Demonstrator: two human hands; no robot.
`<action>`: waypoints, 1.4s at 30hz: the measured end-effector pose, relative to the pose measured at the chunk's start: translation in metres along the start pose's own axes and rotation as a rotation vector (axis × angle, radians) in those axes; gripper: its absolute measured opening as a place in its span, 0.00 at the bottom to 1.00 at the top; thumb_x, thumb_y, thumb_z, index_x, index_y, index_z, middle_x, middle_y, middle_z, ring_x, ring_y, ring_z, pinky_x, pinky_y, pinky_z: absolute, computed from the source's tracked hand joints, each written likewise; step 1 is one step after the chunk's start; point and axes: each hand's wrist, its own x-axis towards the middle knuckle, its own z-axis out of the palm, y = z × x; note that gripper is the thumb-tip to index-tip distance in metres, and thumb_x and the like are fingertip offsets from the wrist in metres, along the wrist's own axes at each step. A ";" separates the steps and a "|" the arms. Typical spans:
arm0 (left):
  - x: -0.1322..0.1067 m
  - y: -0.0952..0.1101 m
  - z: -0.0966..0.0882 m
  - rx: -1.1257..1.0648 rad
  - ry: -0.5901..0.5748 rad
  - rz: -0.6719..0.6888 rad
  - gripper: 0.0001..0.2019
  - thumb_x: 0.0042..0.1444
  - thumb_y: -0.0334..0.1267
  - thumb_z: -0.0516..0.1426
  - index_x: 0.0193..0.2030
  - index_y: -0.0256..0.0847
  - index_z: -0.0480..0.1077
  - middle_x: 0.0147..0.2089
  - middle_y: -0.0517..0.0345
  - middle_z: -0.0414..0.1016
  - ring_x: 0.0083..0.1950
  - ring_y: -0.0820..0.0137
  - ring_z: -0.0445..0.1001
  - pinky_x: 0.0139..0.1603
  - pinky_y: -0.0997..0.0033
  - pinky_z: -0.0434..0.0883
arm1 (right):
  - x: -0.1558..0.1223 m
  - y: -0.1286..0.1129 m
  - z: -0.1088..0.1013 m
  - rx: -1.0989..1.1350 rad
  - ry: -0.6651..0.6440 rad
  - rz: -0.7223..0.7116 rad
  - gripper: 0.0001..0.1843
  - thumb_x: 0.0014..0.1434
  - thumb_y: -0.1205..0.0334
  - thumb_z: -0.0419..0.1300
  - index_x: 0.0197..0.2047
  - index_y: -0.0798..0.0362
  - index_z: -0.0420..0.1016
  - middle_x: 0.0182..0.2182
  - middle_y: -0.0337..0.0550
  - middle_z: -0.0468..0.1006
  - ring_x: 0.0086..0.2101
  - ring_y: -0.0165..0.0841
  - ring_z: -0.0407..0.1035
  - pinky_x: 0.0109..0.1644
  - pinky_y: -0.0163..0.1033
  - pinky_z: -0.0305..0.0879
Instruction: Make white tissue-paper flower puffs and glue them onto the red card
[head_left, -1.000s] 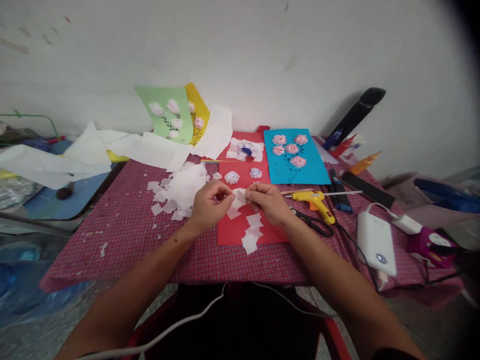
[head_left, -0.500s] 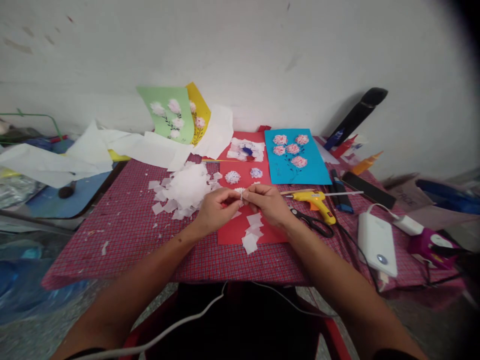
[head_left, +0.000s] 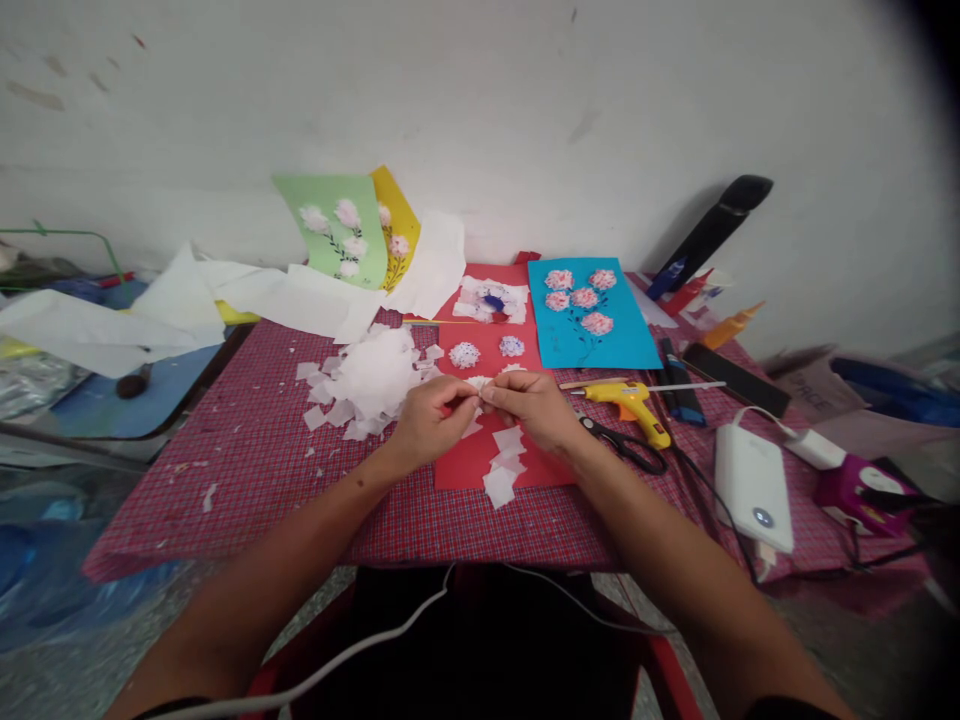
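Note:
My left hand (head_left: 429, 418) and my right hand (head_left: 531, 405) meet fingertip to fingertip above a red paper sheet (head_left: 469, 455). Both pinch a small bunched piece of white tissue (head_left: 478, 384) between them. Loose white tissue squares (head_left: 504, 462) lie on the red sheet just below my right hand. A heap of white tissue pieces (head_left: 371, 378) sits to the left of my left hand. Two small tissue flowers (head_left: 464, 354) rest on the red sheet behind my hands.
A yellow glue gun (head_left: 634, 403) and black scissors (head_left: 628, 448) lie right of my right hand. A blue card with pink flowers (head_left: 589, 312) lies at the back. A white power bank (head_left: 751, 484) with cables sits far right. Green and yellow cards (head_left: 341, 230) lean on the wall.
The tissue square was spread between my hands a second ago. My fingers have since drawn together and gathered it into a small bunch. My arms have hardly moved.

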 end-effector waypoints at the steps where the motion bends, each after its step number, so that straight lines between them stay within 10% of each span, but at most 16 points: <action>1: 0.000 0.000 0.000 -0.007 0.000 -0.005 0.05 0.61 0.33 0.59 0.36 0.42 0.77 0.34 0.57 0.80 0.35 0.70 0.76 0.38 0.68 0.71 | 0.000 0.000 0.000 -0.001 -0.005 -0.001 0.15 0.54 0.51 0.70 0.30 0.55 0.81 0.24 0.40 0.77 0.21 0.25 0.60 0.25 0.34 0.54; 42: 0.000 -0.006 -0.005 -0.060 -0.072 -0.058 0.08 0.62 0.33 0.57 0.34 0.41 0.79 0.32 0.56 0.80 0.33 0.70 0.76 0.37 0.70 0.72 | 0.000 -0.001 -0.001 -0.061 -0.029 -0.008 0.16 0.52 0.49 0.70 0.29 0.55 0.79 0.20 0.36 0.73 0.21 0.25 0.60 0.26 0.33 0.56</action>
